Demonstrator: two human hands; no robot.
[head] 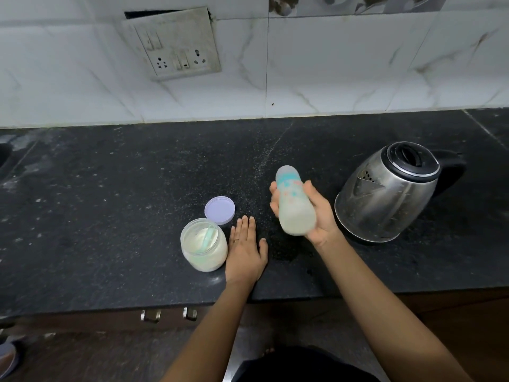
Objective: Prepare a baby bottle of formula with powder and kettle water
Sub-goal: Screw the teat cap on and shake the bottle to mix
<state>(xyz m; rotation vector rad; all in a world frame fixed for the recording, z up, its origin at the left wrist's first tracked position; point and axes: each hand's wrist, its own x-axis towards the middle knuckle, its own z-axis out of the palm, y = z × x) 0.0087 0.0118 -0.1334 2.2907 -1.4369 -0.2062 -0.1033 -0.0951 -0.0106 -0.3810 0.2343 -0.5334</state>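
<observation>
My right hand (319, 216) grips a capped baby bottle (294, 202) holding milky liquid, tilted above the black counter (110, 202), its cap end pointing away from me. The bottle looks blurred. My left hand (246, 249) lies flat on the counter with straight fingers, just right of the open powder jar (203, 245). A pale green scoop (208, 238) sits inside the jar on the powder. The jar's lilac lid (219, 210) lies on the counter behind it. A steel kettle (385, 191) with a black lid stands to the right of the bottle.
A tiled wall with a socket panel (176, 48) rises behind the counter. A sink edge (4, 155) shows at the far left. Drawer handles (168, 315) sit below the counter's front edge.
</observation>
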